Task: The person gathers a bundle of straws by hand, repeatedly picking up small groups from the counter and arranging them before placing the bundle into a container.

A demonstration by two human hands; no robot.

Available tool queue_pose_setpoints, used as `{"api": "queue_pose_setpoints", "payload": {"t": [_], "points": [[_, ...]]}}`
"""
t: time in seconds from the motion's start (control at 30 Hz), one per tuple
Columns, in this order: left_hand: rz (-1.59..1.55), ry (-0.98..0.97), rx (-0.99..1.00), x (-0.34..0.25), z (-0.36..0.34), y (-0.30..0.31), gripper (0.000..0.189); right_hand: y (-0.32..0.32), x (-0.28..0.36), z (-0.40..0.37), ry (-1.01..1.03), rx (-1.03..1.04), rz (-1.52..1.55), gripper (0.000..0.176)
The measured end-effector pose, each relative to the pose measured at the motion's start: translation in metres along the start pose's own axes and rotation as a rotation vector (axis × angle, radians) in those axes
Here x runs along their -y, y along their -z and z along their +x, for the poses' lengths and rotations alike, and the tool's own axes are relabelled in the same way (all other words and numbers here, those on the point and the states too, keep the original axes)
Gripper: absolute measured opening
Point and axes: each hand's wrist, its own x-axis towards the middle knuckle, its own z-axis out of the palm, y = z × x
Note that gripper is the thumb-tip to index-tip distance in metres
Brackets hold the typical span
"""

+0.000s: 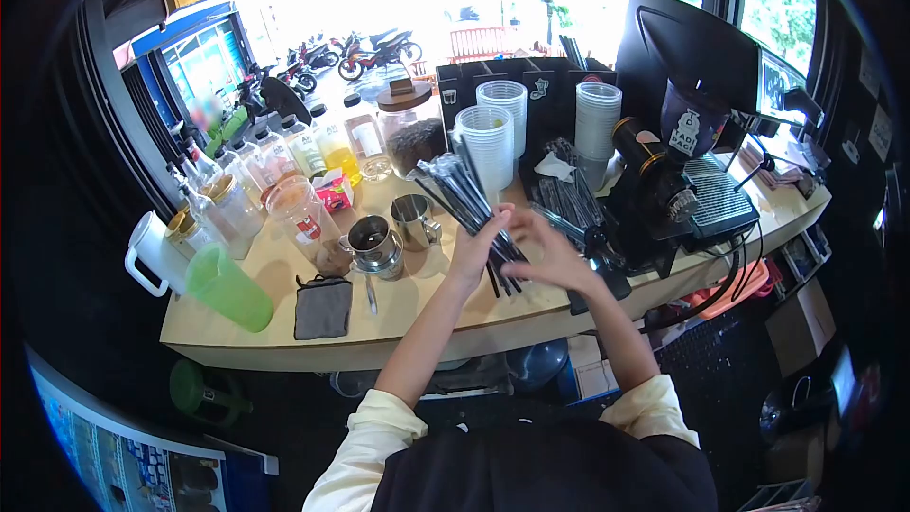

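A bundle of black straws [459, 192], some with clear wrapping, is held at a slant above the counter by my left hand [475, 248], its fingers wrapped round the lower part. Close by on the right, my right hand [550, 254] has its fingers apart and slightly blurred, with nothing visible in them. More black wrapped straws [561, 197] lie behind it, with a white crumpled piece [555, 167] on top. Stacks of clear plastic cups [485, 147] stand behind the bundle. Two metal pitchers [414, 221] are left of my left hand.
On the wooden counter [431, 300] stand a green jug [226, 286], a white jug [156, 251], several bottles [334, 148] and a clear container [301, 218]. A dark cloth [322, 307] lies near the front edge. At right are a coffee machine [720, 197] and a monitor [684, 52].
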Motion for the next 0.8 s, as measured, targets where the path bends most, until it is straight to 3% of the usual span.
{"api": "queue_pose_setpoints", "payload": {"t": [0.13, 0.17, 0.2, 0.23, 0.3, 0.4, 0.6, 0.67, 0.8], "points": [[0.184, -0.159, -0.015, 0.017, 0.001, -0.019, 0.029, -0.019, 0.001, -0.019, -0.143, 0.12, 0.123, 0.068], [0.185, -0.157, -0.015, 0.018, 0.0, -0.02, 0.029, -0.021, -0.001, -0.021, -0.207, 0.126, 0.236, 0.065], [0.209, -0.099, -0.005, 0.018, -0.001, -0.019, 0.028, -0.019, 0.006, -0.023, -0.214, 0.066, 0.283, 0.051], [0.233, -0.042, 0.005, 0.019, -0.002, -0.021, 0.028, -0.019, -0.001, -0.026, -0.214, 0.063, 0.283, 0.051], [0.217, -0.03, 0.011, 0.02, -0.004, -0.029, 0.027, -0.021, -0.016, -0.031, -0.238, 0.031, 0.382, 0.033], [0.207, -0.013, -0.002, 0.026, -0.008, -0.037, 0.025, -0.024, -0.016, -0.04, -0.349, -0.008, 0.503, 0.021], [0.187, -0.016, 0.059, 0.04, -0.011, -0.044, 0.027, -0.011, -0.014, -0.049, -0.336, -0.033, 0.569, 0.012], [-0.148, 0.091, 0.228, 0.051, -0.012, -0.036, 0.044, -0.007, -0.014, -0.054, -0.325, -0.056, 0.583, 0.011], [-0.203, -0.003, 0.351, 0.062, -0.028, -0.042, 0.044, -0.006, -0.018, -0.065, -0.327, -0.058, 0.605, 0.019]]}}
